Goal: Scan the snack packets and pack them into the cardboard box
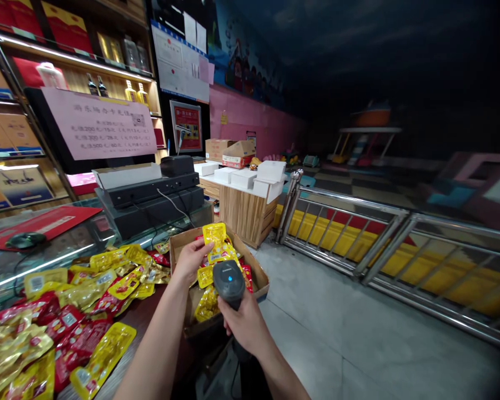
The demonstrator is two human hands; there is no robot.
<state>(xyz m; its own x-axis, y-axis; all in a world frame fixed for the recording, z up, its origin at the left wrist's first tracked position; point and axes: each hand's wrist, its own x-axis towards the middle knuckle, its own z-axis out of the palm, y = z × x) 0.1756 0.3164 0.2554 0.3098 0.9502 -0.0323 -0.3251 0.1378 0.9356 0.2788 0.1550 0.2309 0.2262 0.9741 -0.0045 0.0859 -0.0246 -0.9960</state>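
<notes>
My left hand (pixel 191 260) pinches the edge of a yellow snack packet (pixel 215 239), held up over an open cardboard box (pixel 261 278). In my right hand (pixel 244 322) is a dark handheld scanner (pixel 229 279) with a small blue light on top, and its head covers part of the box. More yellow packets (pixel 207 303) and some red ones lie inside the box. To the left, a large pile of yellow, gold and red packets (pixel 79 289) spreads over the counter.
A glass counter carries a black mouse (pixel 25 240), a red mat (pixel 45 225) and a black machine (pixel 154 189) with cables. Behind stand lit shelves (pixel 79 50) and white boxes (pixel 244 178). A metal railing (pixel 341 228) runs along the right.
</notes>
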